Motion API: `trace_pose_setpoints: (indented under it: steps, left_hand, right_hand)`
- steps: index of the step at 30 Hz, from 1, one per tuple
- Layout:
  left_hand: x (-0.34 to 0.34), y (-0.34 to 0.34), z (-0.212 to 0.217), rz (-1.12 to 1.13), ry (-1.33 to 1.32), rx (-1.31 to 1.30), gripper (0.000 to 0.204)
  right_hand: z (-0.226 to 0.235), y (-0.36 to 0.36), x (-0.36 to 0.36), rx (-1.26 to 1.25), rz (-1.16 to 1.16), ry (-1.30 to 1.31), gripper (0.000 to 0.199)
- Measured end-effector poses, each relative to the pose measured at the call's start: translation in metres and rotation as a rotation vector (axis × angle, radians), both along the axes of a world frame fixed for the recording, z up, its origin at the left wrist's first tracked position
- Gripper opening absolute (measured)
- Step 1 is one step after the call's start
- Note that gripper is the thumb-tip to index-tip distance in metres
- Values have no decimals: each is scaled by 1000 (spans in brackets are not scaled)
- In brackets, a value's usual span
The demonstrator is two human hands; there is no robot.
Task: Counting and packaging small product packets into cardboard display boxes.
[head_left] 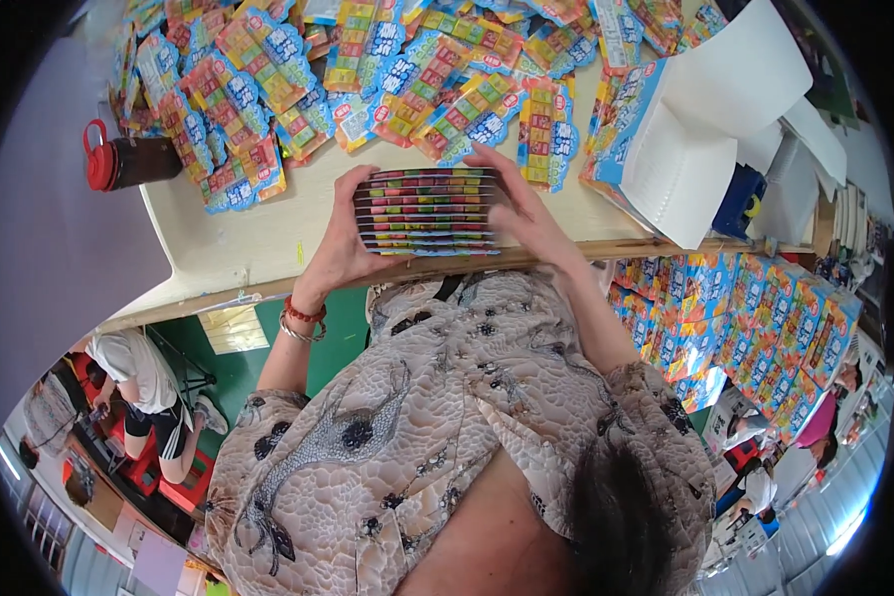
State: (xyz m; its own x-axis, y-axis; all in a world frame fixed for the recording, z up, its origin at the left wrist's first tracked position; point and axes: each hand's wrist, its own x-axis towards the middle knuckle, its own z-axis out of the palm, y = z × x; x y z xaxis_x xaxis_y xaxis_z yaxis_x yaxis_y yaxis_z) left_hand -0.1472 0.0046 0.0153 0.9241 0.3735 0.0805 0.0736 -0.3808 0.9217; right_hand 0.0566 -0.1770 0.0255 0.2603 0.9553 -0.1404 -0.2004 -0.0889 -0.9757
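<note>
A squared-up stack of flat colourful candy packets [425, 211] is held edge-on between both hands above the front edge of the pale table [228, 238]. My left hand [340, 248] cups the stack's left side and underside, thumb on top. My right hand [523, 211] presses flat against its right side, fingers stretched over the top edge. Red and silver bracelets ring my left wrist [303, 320].
Several loose blue-and-multicolour candy packets [368, 70] cover the table's far half. An open carton with white flaps [680, 149] stands at right. A dark jar with a red lid [124, 161] sits at left. Stacked printed boxes [755, 318] and other people sit below.
</note>
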Motion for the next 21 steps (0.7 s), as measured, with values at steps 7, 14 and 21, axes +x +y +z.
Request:
trace_pose_setpoints:
  steps: [7, 14, 21]
  left_hand:
    - [-6, 2, -8, -35, 3, 0, 112]
    - [-6, 9, 3, -145, 112, -120, 115]
    - [69, -10, 69, -197, -186, 302, 101]
  right_hand:
    - [32, 5, -6, -135, 264, -1027, 114]
    - [12, -3, -10, 27, 108, -952, 102]
    - [85, -62, 30, -70, -44, -1143, 98]
